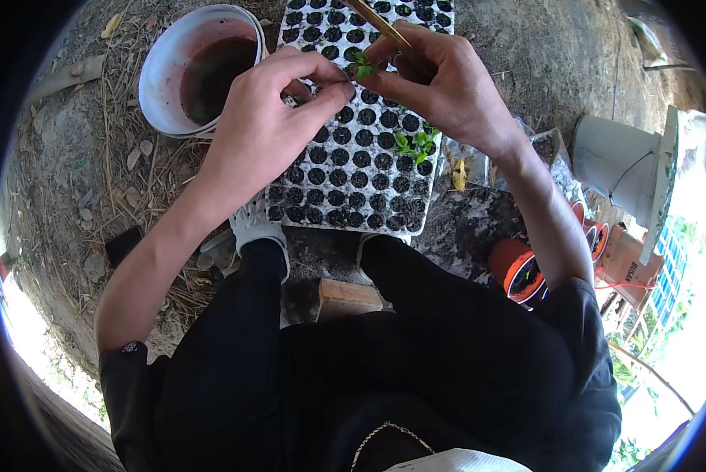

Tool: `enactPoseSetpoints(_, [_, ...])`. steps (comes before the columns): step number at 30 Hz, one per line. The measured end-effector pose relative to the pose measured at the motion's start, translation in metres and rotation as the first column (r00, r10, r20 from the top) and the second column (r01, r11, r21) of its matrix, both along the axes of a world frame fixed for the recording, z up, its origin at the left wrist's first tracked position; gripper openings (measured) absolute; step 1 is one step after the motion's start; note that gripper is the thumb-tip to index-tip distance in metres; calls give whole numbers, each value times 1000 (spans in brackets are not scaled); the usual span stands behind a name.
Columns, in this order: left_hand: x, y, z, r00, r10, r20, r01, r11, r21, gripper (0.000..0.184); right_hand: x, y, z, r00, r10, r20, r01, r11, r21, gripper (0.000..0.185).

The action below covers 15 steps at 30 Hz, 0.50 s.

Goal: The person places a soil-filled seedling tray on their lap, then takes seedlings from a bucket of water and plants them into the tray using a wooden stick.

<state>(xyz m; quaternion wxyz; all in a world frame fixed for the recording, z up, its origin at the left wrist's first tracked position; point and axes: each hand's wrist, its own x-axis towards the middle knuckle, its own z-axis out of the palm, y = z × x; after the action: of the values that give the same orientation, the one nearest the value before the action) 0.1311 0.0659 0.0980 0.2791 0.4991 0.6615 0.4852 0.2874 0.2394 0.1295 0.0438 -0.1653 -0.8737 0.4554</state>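
Note:
A white seedling tray (317, 216) with rows of soil-filled round cells lies in front of the person's feet. Over its upper part, my right hand (451, 86) is closed, pinching a small green seedling (362, 68) between thumb and finger. A thin brown stick (377, 22) also rests in that hand. My left hand (278, 102) has thumb and forefinger pressed together at the seedling's lower end; what lies between those fingertips is too small to make out. Several loose green seedlings (417, 145) lie on the tray's right side.
A white bucket (158, 79) with dark liquid stands at the upper left. On the right are orange pots (510, 263) and a grey container (614, 161). A brick-like block (345, 299) sits between the feet. A dark flat object (123, 245) lies at the left.

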Motion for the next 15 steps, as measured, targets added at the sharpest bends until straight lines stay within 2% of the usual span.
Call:
enactPoseSetpoints(2, [4,1,-5,1000,-16,14,16,1000,-3,19,5,0,0,998,-58,15,59,998,-32,29])
enactPoseSetpoints(3, [7,1,-4,998,8,57,-5,998,-61,19,9,2,-1,998,-59,21,59,998,-30,29])
enactPoseSetpoints(5, [11,0,-6,994,34,106,-22,993,-116,20,22,7,-6,993,-112,48,107,991,85,29])
enactPoseSetpoints(6, [11,-1,-7,994,40,97,-28,992,-125,22,33,14,-20,984,-161,72,158,986,54,29])
enactPoseSetpoints(7, [10,-2,-9,995,48,87,-36,990,-134,23,40,18,-24,984,-159,76,155,986,58,29])
enactPoseSetpoints(9, [9,-6,-11,996,56,70,-45,988,-147,24,53,23,-30,955,-173,242,118,967,224,25])
enactPoseSetpoints(13, [7,-6,-9,996,62,63,-49,980,-193,26,72,28,-56,940,-172,294,77,948,309,21])
enactPoseSetpoints(15, [7,-6,-9,996,63,56,-51,980,-190,26,75,27,-62,956,-140,260,42,936,350,17])
